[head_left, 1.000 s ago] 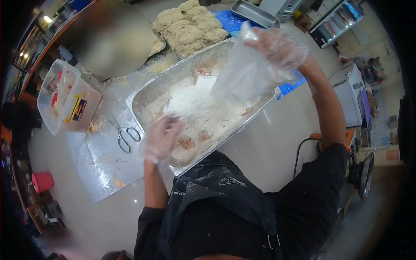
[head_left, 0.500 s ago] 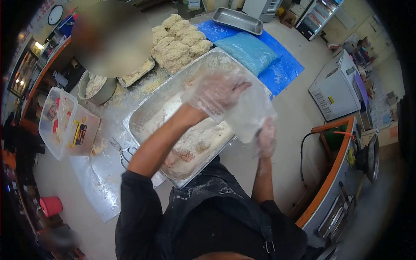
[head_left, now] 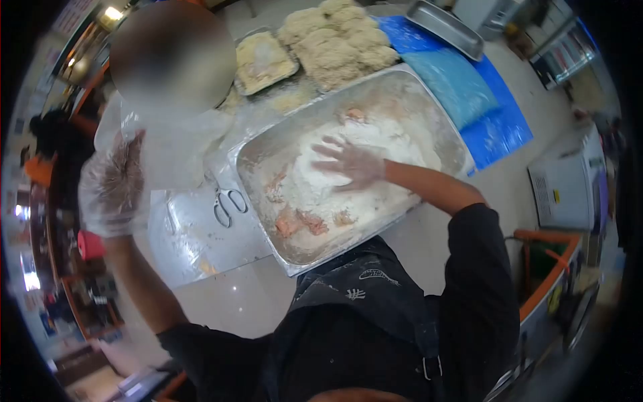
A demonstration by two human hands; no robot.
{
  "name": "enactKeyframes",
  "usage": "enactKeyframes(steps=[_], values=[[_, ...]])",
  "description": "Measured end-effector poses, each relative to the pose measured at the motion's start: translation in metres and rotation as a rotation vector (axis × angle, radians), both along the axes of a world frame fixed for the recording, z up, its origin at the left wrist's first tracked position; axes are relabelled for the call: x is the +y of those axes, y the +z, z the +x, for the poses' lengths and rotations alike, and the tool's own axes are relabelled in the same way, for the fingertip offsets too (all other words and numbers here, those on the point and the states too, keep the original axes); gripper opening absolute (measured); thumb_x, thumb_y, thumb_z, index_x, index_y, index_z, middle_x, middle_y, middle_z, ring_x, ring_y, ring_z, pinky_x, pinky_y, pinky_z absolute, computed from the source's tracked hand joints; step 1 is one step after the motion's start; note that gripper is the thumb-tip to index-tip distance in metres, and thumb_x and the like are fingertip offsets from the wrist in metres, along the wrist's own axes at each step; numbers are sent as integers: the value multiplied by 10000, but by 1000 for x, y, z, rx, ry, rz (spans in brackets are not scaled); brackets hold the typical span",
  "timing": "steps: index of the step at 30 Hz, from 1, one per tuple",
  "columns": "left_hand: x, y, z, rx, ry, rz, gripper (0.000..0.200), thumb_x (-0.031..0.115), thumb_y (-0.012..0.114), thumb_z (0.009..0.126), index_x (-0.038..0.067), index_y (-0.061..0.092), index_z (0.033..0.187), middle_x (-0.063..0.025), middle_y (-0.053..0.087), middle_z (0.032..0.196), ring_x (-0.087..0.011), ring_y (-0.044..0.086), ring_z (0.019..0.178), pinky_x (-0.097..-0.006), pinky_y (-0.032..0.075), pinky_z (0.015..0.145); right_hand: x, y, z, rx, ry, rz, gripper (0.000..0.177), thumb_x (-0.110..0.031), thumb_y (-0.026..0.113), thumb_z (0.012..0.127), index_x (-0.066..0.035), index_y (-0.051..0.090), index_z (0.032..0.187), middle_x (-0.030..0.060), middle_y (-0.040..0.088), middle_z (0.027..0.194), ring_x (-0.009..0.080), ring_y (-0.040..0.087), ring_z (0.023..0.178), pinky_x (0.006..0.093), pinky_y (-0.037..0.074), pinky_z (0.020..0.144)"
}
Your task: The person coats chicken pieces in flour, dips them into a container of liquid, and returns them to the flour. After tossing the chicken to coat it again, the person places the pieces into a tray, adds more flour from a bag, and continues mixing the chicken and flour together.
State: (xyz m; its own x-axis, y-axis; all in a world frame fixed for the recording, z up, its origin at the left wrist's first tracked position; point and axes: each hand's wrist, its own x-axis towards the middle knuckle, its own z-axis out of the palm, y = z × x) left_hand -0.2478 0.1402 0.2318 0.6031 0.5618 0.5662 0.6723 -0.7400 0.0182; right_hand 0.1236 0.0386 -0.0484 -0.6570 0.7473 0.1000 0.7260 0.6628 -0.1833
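Observation:
My right hand (head_left: pixel 351 164) lies with fingers spread on white flour (head_left: pixel 402 151) in a large metal tray (head_left: pixel 295 262). Raw meat pieces (head_left: pixel 288 222) lie partly floured near the tray's front left corner, and another piece (head_left: pixel 355 115) sits toward the back. Out to the left, my left hand (head_left: pixel 115 177), in a loose clear plastic glove, is closed on a translucent plastic bag (head_left: pixel 175 151). The bag hangs beside the hand and hides what is behind it. Scissors (head_left: pixel 230 208) rest on the metal table between the bag and the tray.
Behind the tray is a heap of crumb-coated pieces (head_left: pixel 341 47), with a smaller tray (head_left: pixel 266 61) of coated food beside it. A blue packet (head_left: pixel 452 87) lies on a blue sheet (head_left: pixel 512 134) at the right, near an empty metal pan (head_left: pixel 445 28). A white freezer (head_left: pixel 569 184) stands farther right.
My left hand has swung from above the tray far to the left with the plastic bag. My right hand has let go of the bag and come down onto the flour. The view has turned left.

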Motion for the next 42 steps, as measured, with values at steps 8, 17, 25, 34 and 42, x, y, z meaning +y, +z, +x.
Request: enactKeyframes(steps=[8, 17, 25, 34, 42], values=[[37, -211, -87, 271, 859, -202, 379, 419, 445, 913, 158, 608, 1133, -168, 638, 1001, -340, 618, 906, -448, 483, 791, 30, 21, -155, -571, -3, -350, 607, -531, 363, 896, -211, 329, 1411, 134, 235, 1482, 364, 143, 1375, 559, 24, 1114], [-31, -148, 38, 71, 938, 133, 547, 476, 527, 861, 45, 555, 1197, -165, 584, 1165, -322, 555, 1065, -390, 423, 930, 11, -39, 125, 246, 367, -380, 516, -515, 326, 927, -228, 446, 1340, 46, 315, 1461, 251, 135, 1395, 537, 35, 1118], [-23, -231, 183, 575, 506, -954, 828, 653, 373, 850, 6, 343, 1367, -203, 420, 1359, -327, 452, 1218, -362, 297, 1057, -54, 26, 168, 74, -948, -1468, 742, -615, 323, 897, -113, 241, 1437, 104, 186, 1507, 235, 204, 1368, 421, 201, 1100], [-96, -331, 194, -511, 540, -1942, 886, 676, 389, 845, 84, 146, 1458, -147, 295, 1457, -251, 269, 1346, -313, 214, 1095, -57, -53, 111, 1103, -579, -1408, 586, -423, 367, 963, -93, 256, 1434, 91, 243, 1487, 240, 213, 1365, 404, 187, 1104], [-62, -231, 162, 240, 558, -2161, 809, 664, 231, 890, 92, 147, 1456, -118, 180, 1505, -253, 165, 1386, -388, 134, 1124, -69, -51, 134, 1021, 48, -1433, 536, -348, 337, 984, -81, 233, 1437, 107, 309, 1455, 243, 275, 1346, 374, 229, 1097]])
